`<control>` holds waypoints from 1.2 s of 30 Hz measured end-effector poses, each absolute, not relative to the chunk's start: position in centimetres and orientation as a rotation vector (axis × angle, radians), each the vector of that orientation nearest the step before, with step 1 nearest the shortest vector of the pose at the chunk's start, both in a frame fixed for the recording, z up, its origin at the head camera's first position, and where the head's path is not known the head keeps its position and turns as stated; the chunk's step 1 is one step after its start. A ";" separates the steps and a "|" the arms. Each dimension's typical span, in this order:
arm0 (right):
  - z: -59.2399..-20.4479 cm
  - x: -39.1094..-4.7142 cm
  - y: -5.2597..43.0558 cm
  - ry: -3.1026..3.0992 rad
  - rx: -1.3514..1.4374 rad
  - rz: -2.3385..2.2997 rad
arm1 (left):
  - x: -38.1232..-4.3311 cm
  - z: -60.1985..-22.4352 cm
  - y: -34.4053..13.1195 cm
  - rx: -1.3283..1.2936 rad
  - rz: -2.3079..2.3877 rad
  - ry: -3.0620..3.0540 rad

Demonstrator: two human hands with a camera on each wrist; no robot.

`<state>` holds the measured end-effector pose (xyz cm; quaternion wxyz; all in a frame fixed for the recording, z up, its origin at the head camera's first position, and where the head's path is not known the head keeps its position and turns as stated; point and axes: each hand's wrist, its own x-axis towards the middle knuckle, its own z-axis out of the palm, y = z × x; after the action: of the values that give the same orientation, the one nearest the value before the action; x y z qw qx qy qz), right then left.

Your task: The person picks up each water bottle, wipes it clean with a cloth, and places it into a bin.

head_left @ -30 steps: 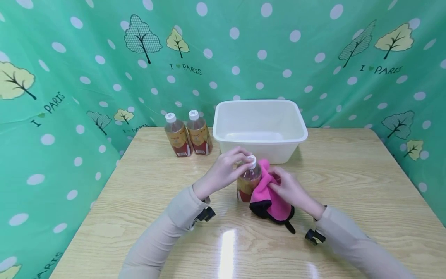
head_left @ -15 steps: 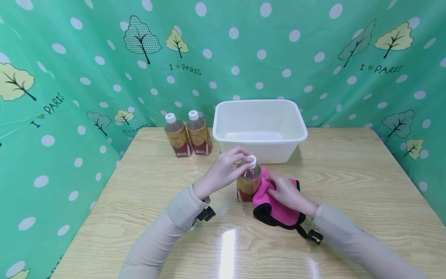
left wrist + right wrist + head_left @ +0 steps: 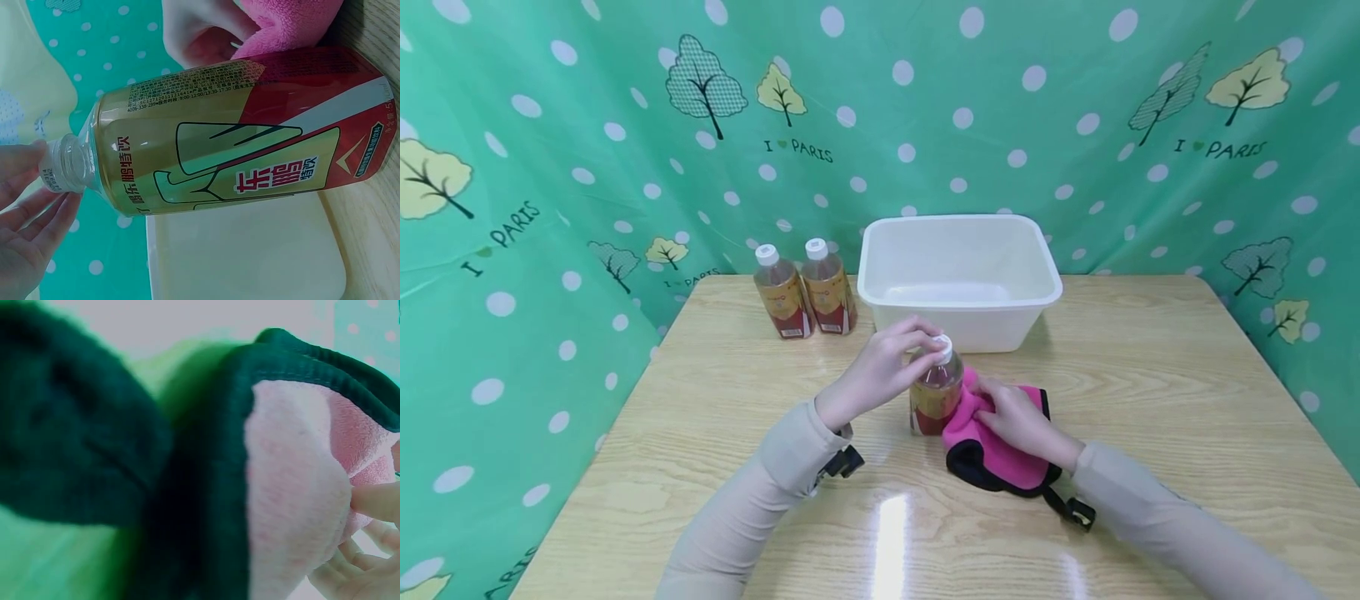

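Left hand [image 3: 883, 367] pinching the white cap [image 3: 946, 353] of a drink bottle [image 3: 934, 407], right hand [image 3: 1018, 422] gripping a pink cloth [image 3: 1000, 463] | bottle's dead upright on the table [image 3: 715, 492] between them, left hand nearer, cloth looks to be touching its right side | kinda shiny gold-and-red label [image 3: 240, 137]

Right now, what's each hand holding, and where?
The left hand holds the gold-and-red plastic bottle by its white cap; the right hand pinches the fluffy pink, black-edged cloth by a bunched fold.
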<state>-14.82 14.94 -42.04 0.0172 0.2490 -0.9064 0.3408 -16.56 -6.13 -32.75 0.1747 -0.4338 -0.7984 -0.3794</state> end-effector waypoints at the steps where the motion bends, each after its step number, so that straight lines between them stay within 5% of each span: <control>1: -41.9 -14.7 14.9 -2.808 0.769 1.069 | -16.5 -32.7 -6.1 -1.230 -1.075 -2.262; 21: -36.9 -13.6 14.9 -2.565 0.725 1.225 | -16.6 -33.0 -6.2 -1.241 -1.084 -2.230; 36: -37.7 -14.1 14.8 -2.583 0.742 1.249 | -16.5 -32.9 -6.3 -1.244 -1.091 -2.230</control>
<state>-14.08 14.81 -37.72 0.0888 0.2494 -0.8681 0.4199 -16.55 -6.27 -32.92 0.1815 -0.4405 -0.7897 -0.3865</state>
